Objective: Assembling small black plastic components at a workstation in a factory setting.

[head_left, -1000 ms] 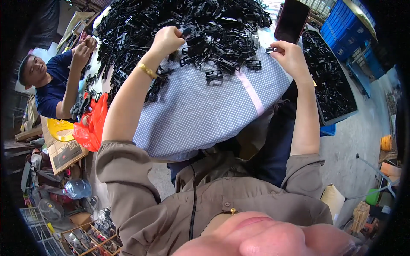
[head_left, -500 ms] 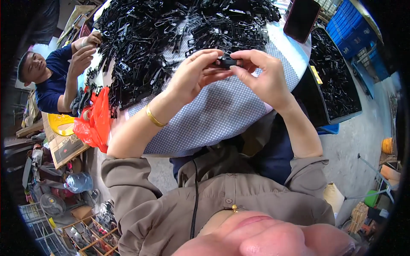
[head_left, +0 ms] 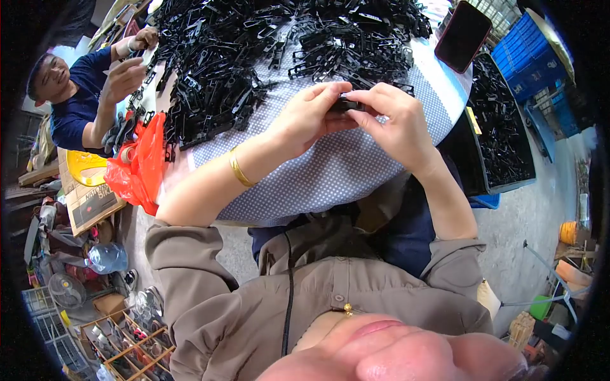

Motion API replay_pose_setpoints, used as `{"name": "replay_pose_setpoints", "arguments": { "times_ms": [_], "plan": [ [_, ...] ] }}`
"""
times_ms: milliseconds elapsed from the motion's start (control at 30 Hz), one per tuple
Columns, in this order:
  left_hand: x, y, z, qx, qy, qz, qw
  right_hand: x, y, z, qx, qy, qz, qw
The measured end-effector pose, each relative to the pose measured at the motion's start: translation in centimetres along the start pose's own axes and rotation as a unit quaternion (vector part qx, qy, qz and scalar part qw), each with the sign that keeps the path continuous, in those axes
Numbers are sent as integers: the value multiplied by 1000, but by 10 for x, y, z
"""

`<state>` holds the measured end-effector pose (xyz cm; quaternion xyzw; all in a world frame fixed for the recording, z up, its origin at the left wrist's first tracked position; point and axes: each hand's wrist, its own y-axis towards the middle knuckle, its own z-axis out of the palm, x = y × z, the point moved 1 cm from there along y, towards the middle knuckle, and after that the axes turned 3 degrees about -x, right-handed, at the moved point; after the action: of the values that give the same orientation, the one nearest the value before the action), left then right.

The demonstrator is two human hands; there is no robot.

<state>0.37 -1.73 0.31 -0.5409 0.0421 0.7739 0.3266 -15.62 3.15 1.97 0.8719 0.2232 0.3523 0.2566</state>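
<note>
1. Both hands, head view: the left hand (head_left: pixel 304 120) and the right hand (head_left: pixel 397 120) meet in front of the person, above the near part of the bench (head_left: pixel 298 181). Fingertips of the two hands are close together, in a narrow grip.
2. Held item: one small black part (head_left: pixel 341 105) sits between the fingertips of both hands. Left fingers enclose its left side; right thumb and forefinger pinch toward its right side. Most of its outline is hidden by the fingers, so its exact shape cannot be told.
3. Supply on the bench: a heap of black slotted parts (head_left: pixel 222 51) covers the far and left area, beyond the hands. Its near edge lies just past the fingertips in the picture.
4. Bench surface: a blue-grey patterned cloth covers the near side, below the held part.
5. Right of the hands: a phone (head_left: pixel 463 37) lies at the far right edge of the bench. Beside the bench, a dark bin (head_left: pixel 512 186) contains more black parts, with a blue crate (head_left: pixel 532 57) beyond it.
6. Left side: a red plastic bag (head_left: pixel 145 166) hangs at the bench edge, near a co-worker (head_left: pixel 79 98) with both hands raised.
</note>
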Motion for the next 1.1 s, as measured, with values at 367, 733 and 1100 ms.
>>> {"name": "replay_pose_setpoints", "arguments": {
  "times_ms": [367,733,1100],
  "plan": [
    [-3,-5,-2,90,-24,32,995,-15,1,4,-26,22,-42,999],
    [10,6,3,168,7,-21,985,-157,123,6,-55,-374,29,926],
    [6,7,3,108,-99,-43,988,-102,88,-3,-70,-169,16,983]
  ]
}}
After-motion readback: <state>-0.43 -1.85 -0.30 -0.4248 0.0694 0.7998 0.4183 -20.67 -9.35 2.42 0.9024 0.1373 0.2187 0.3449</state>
